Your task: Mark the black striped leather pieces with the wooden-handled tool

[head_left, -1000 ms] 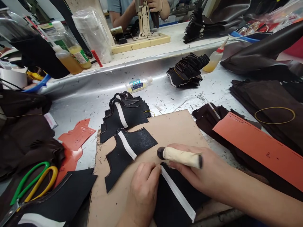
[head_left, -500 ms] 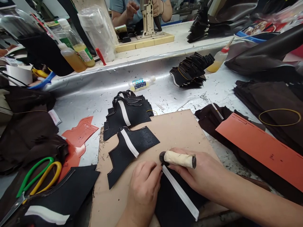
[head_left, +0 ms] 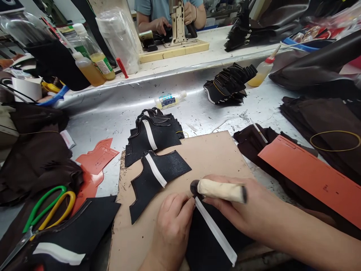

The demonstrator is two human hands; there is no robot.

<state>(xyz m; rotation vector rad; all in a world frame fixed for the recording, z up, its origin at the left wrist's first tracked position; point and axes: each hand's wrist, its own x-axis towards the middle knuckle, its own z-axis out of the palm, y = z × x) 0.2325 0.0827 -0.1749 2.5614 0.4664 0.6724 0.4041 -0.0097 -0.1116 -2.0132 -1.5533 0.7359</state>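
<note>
Head view: right hand [head_left: 242,210] grips the pale-handled tool [head_left: 220,189]; its rear end has swung rightward in the last half-second, black tip unmoved above the cardboard [head_left: 208,158]. Left hand [head_left: 172,226] pinches the black piece [head_left: 205,246], on the cardboard's near side. Likely tapping one spot.

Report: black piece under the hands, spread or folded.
Spread: the black piece lies flat, its white strip straight; I cannot tell at its covered edge.
</note>
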